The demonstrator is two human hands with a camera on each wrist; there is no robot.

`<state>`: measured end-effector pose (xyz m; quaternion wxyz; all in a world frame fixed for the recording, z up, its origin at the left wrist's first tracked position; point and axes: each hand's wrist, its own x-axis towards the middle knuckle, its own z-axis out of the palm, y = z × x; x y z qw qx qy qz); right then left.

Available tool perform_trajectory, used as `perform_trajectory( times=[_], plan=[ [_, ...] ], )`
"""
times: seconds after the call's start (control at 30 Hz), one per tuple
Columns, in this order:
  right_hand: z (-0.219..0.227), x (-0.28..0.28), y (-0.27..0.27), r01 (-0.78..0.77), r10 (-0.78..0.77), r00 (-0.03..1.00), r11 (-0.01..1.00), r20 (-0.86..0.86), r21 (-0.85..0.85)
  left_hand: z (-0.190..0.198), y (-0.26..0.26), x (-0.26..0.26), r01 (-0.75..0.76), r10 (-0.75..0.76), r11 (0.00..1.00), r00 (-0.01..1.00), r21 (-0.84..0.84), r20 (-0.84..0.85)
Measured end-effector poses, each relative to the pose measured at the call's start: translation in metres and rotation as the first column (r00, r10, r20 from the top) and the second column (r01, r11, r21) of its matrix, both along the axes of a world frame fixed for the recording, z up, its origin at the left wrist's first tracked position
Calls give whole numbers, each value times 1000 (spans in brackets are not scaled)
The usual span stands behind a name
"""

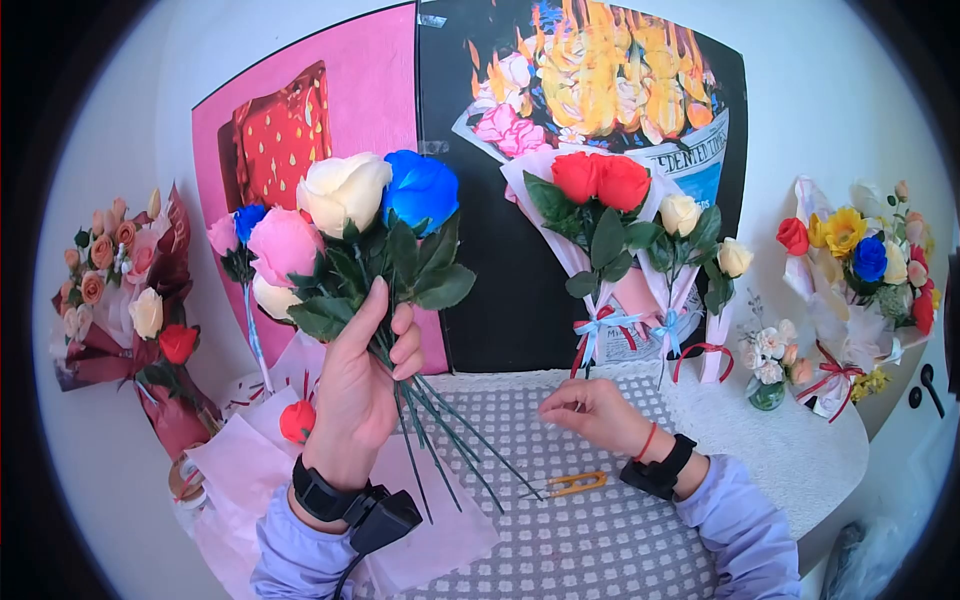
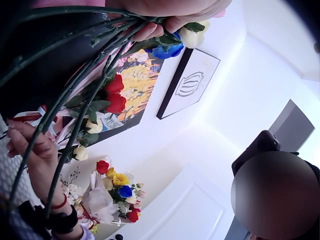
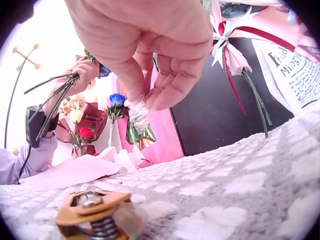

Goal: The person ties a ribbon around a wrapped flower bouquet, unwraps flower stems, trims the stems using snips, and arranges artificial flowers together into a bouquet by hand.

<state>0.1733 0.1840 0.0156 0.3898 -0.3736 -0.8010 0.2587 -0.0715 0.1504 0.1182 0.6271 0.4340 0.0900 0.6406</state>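
My left hand [image 1: 350, 390] grips the stems of a bunch of artificial roses, raised above the table. The bunch has a large cream rose [image 1: 345, 192], a blue rose [image 1: 422, 188], a pink rose [image 1: 284, 246] and green leaves. Below the fist its dark green stems [image 1: 430, 440] fan out downward. To the right, over the tablecloth, my right hand [image 1: 592, 412] pinches a small crumpled clear strip [image 3: 140, 114] between thumb and fingers. Yellow thread snips [image 1: 578, 483] lie on the cloth just below that hand, spring side near the right wrist camera.
Pink wrapping paper [image 1: 430, 535] covers the table's left side, with a red rose [image 1: 297, 422] on it. Wrapped red roses [image 1: 600, 182] stand at the back against a dark painting. Further bouquets flank the table; a small glass vase [image 1: 767, 392] stands at right.
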Motion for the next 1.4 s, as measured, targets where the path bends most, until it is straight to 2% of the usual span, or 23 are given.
perform_trajectory(
  times=[0.07,0.2,0.27,0.3,0.4,0.47,0.5,0.57,0.63,0.7,0.77,0.83,0.87,0.9,0.97,1.13,1.23,1.3,1.33,1.4],
  plan=[
    [-4,0,1,19,-23,998,998,-54,-66,1,-1,0,-5,5,1000,1000,0,-6],
    [10,-3,-7,84,-84,996,996,-26,-27,1,-1,1,-22,22,1000,1000,3,-12],
    [19,-5,-12,111,-112,986,994,-125,-9,0,-1,2,-28,28,1000,999,8,-15],
    [24,-7,-16,111,-110,986,994,-123,2,-3,1,2,-71,72,997,997,33,-29],
    [45,-13,-29,179,-159,974,977,-164,120,-5,3,3,-161,163,985,986,55,-33],
    [57,-18,-36,175,-101,950,955,-294,238,-6,2,3,-210,211,977,977,40,-16],
    [64,-21,-40,166,-89,952,953,-292,254,-6,2,4,-218,219,974,976,54,-9],
    [77,-29,-48,190,-37,941,882,-338,431,-8,2,7,-249,250,968,967,22,-52],
    [86,-39,-51,186,-9,934,866,-357,465,-10,0,10,-229,232,972,970,48,-73],
    [94,-51,-54,216,16,907,840,-421,497,-12,-3,16,-227,224,974,971,-19,-87],
    [97,-62,-53,224,32,898,824,-438,521,-13,-5,19,-226,227,974,970,21,-83],
    [96,-72,-48,288,60,883,714,-466,638,-13,-6,19,-201,204,979,969,40,-136],
    [95,-73,-46,307,13,912,643,-410,702,-14,-5,18,-169,173,985,972,40,-157],
    [94,-75,-46,305,20,911,640,-413,705,-14,-6,17,-174,180,984,971,47,-159],
    [94,-79,-47,312,-17,936,507,-353,804,-13,-8,17,-101,101,995,980,9,-173],
    [94,-79,-53,300,-28,941,531,-337,793,-11,-11,17,-64,68,998,979,28,-192],
    [94,-76,-53,318,-74,939,562,-337,764,-14,-11,19,-18,17,1000,989,-11,-146],
    [93,-76,-53,357,-87,918,604,-387,713,-12,-14,22,68,-68,998,996,0,-59],
    [93,-76,-53,362,-89,916,603,-391,711,-12,-15,22,70,-70,998,996,0,-63],
    [93,-76,-54,368,-90,909,632,-408,681,-14,-16,24,-35,38,999,990,29,-136]
  ],
)
